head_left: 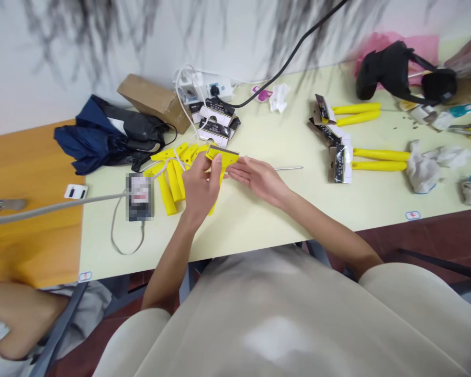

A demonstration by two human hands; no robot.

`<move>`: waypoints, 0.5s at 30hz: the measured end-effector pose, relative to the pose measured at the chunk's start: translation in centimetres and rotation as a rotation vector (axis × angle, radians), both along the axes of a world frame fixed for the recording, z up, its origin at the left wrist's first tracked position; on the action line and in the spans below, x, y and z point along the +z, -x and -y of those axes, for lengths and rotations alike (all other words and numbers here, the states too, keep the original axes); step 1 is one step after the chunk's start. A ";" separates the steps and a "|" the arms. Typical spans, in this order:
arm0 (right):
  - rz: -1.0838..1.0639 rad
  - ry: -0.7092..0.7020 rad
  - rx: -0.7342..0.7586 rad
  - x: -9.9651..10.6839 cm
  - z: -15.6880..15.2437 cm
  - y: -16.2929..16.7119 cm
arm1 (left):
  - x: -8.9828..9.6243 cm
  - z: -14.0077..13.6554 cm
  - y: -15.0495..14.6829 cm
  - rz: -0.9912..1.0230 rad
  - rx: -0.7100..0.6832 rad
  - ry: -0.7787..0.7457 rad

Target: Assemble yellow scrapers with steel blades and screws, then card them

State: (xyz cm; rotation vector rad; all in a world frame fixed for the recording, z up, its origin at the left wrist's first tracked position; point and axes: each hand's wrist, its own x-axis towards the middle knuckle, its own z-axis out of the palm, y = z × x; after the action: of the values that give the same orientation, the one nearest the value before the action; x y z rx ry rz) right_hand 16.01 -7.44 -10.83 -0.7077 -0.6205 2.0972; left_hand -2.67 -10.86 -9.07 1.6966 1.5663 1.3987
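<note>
My left hand is closed around a yellow scraper, its thumb pressed on the wide head. The head carries a metal strip along its upper edge, and the handle slants down behind my fingers. Just to the right, my right hand is held with its fingers stretched toward the scraper head. Whether the fingertips touch the scraper I cannot tell. Several more yellow scrapers lie in a pile left of my left hand. A thin metal rod lies on the table behind my right hand, its other end hidden.
Small black-and-white boxes and a power strip stand behind the pile. Boxed yellow-handled tools lie to the right. A dark blue umbrella, a cardboard box and a cabled device are on the left. Another person's arm shows lower left.
</note>
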 end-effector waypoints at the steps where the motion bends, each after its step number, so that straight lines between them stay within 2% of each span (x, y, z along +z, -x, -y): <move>1: -0.059 0.065 0.026 0.4 -0.1 0.1 | 0.7 0.0 0.2 -0.186 -0.039 -0.080; 3: -0.139 0.155 0.047 1.0 -0.5 0.2 | 1.8 0.3 0.4 -0.536 -0.169 -0.181; 5: -0.156 0.193 0.034 1.3 -0.7 0.3 | 2.3 0.5 0.6 -0.782 -0.275 -0.225; 8: -0.099 0.176 0.014 0.9 -0.6 0.3 | 2.0 0.5 1.1 -0.892 -0.331 -0.227; 11: -0.051 0.068 0.044 0.1 -0.5 -0.2 | 1.1 0.1 2.1 -0.692 -0.288 -0.186; 15: 0.133 -0.231 0.041 -1.5 -2.2 -1.3 | 0.5 -0.3 3.1 -0.178 -0.011 -0.128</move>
State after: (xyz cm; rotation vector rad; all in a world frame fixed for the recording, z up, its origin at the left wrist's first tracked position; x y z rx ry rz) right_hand 17.29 -5.22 -12.38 -0.7102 -0.9409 1.9852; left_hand -5.77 -10.53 -8.56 1.9495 1.5862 1.4022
